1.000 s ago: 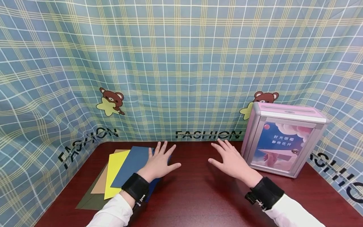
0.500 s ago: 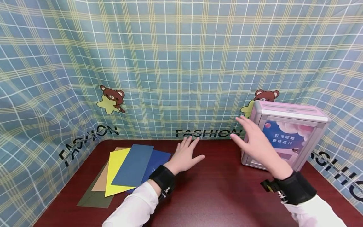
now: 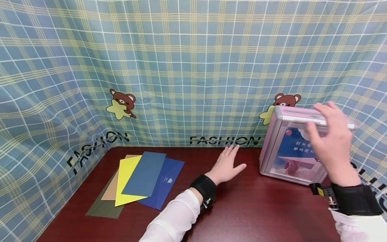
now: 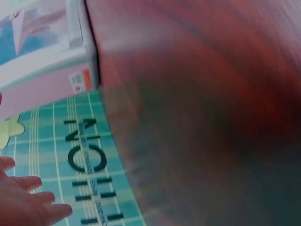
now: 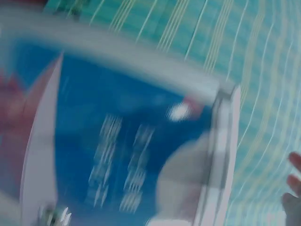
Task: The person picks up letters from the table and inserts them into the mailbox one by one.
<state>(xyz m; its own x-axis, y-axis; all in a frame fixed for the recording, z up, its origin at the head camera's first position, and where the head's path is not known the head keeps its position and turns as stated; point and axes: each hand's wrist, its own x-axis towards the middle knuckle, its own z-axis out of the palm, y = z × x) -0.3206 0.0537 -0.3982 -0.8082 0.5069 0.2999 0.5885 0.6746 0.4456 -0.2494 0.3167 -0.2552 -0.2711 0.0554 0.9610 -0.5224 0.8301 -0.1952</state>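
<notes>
Pink box [image 3: 294, 164] front partly blocked

Right hand [image 3: 331, 144] covers its right side and ends of the lettering [image 3: 302, 149]; can't tell if fingers touch. Right wrist view: lettering smeared, hand cropped. Left wrist view: tabletop [image 4: 202, 84] blurred, left hand [image 4: 26, 200] cropped.

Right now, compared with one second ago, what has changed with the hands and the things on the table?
The right hand has moved right and up; it now covers the right part of the box in the head view. The left hand has moved right, away from the coloured papers. Nothing was visibly grasped or released. The box and papers stayed in place.
</notes>
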